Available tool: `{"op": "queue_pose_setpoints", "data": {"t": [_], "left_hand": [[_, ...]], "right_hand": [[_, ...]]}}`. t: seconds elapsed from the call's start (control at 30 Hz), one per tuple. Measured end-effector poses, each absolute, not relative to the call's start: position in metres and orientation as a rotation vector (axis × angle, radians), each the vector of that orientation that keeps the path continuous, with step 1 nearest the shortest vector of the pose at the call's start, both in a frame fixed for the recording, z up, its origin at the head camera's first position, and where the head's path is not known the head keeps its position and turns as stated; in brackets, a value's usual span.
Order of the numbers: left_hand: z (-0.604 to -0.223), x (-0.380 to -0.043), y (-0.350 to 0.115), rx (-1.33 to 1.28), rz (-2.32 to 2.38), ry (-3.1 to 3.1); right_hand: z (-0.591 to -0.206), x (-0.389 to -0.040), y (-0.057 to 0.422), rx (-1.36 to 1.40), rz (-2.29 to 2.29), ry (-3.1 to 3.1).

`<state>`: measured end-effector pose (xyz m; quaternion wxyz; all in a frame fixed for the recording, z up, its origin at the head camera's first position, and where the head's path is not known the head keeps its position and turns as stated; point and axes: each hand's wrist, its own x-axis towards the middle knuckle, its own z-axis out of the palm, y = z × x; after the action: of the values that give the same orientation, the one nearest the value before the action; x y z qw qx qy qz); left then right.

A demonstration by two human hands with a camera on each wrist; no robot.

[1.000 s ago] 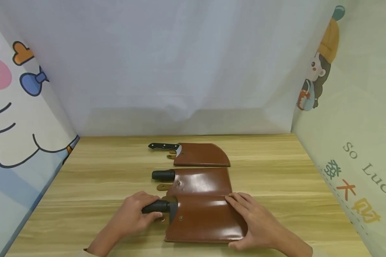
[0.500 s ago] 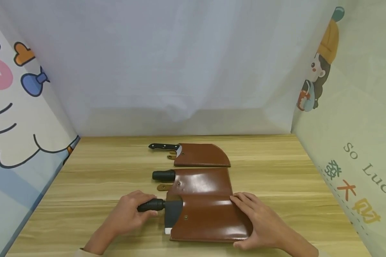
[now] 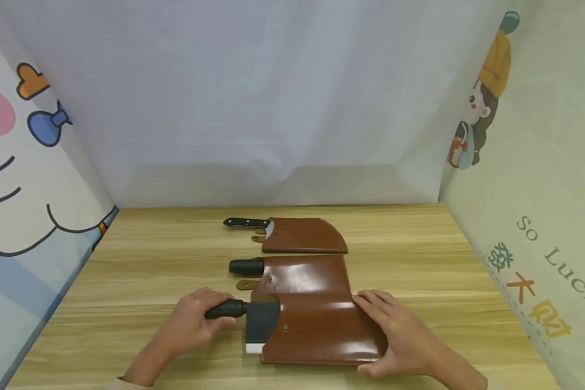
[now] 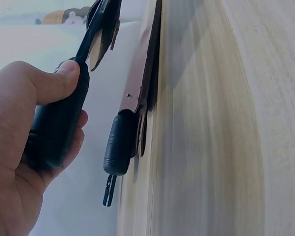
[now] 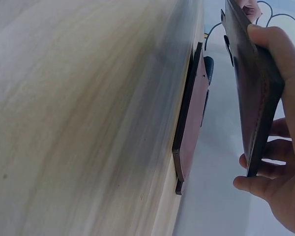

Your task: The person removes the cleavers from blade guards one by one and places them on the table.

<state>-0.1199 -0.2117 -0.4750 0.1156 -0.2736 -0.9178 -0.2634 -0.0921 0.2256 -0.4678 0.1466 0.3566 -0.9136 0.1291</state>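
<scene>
My left hand (image 3: 197, 319) grips the black handle (image 4: 59, 120) of a cleaver, with the thumb laid along it in the left wrist view. A strip of the cleaver's dark blade (image 3: 260, 322), pale along its lower edge, shows outside a brown leather sheath (image 3: 329, 330); the rest of the blade is hidden inside. My right hand (image 3: 395, 336) holds the sheath's right end, thumb at the near edge and fingers at the far edge. In the right wrist view the sheath (image 5: 255, 83) is raised off the table between thumb and fingers.
Just behind lies a second sheathed cleaver (image 3: 304, 273) with a black handle, partly overlapped by the held sheath in the head view. Farther back is a sheathed knife (image 3: 304, 234) with a riveted black handle. All are over a wood-grain table (image 3: 141, 271) backed by a white curtain (image 3: 283, 108).
My left hand has moved left with the handle, and more blade shows outside the sheath. My right hand and the sheath have shifted slightly right.
</scene>
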Motion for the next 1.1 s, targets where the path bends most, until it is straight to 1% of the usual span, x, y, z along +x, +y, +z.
{"op": "queue_pose_setpoints", "data": {"t": [1.1], "left_hand": [[-0.463, -0.112, -0.238, -0.718, -0.752, -2.724]], "right_hand": [[-0.465, -0.090, 0.249, 1.019, 0.407, -2.603]]}}
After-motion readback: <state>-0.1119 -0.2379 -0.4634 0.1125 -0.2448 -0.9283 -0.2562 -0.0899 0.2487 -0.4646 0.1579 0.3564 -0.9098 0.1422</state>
